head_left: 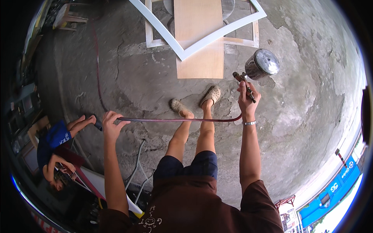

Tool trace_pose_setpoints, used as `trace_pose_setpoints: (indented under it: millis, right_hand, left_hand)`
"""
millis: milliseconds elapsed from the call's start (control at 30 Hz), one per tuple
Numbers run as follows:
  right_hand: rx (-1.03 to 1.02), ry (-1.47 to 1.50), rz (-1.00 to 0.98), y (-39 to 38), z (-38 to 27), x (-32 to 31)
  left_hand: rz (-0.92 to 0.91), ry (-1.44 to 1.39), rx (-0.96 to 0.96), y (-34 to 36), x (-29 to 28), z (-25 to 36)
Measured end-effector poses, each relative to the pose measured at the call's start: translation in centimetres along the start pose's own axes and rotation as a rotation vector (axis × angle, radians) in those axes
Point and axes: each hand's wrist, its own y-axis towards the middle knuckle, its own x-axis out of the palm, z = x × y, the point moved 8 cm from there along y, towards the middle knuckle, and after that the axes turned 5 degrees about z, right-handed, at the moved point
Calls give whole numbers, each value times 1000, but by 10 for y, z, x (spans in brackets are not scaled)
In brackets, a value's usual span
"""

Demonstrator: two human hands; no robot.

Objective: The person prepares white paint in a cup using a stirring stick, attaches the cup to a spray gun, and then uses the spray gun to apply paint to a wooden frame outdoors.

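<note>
At the right, my right hand (248, 97) is closed round the handle of a paint spray gun (244, 83). The gun's shiny metal cup (262, 64) sits on its far side. A dark red air hose (178, 120) runs from below that hand across in front of my legs. My left hand (112, 120) grips the hose at the left, and from there it trails away over the floor. Ahead of me a white-painted frame (182, 52) rests tilted over a pale wooden board (200, 66), with its corner pointing toward me.
Beneath the white frame is another wooden frame (155, 43). Cracked concrete floor (136, 77) surrounds my feet. A person in blue (58, 136) bends over at the left. Near my left arm stand grey metal legs (136, 167). A wooden stool (72, 17) is at far left.
</note>
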Motion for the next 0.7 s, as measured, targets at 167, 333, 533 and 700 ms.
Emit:
trace_pose_setpoints:
  millis: [167,333,533,700]
  right_hand:
    - [-6,56,-15,-35,-10,24]
    - [-25,83,-112,-69,-32,46]
    - [-48,89,-266,-102,-57,61]
    - [-78,158,-306,-108,-61,68]
  left_hand:
    - [-4,-64,-78,-20,-9,-27]
    - [13,-58,-68,-30,-15,-36]
    - [8,-37,-63,-31,-18,-39]
    - [-14,-49,-74,-25,-15,-35]
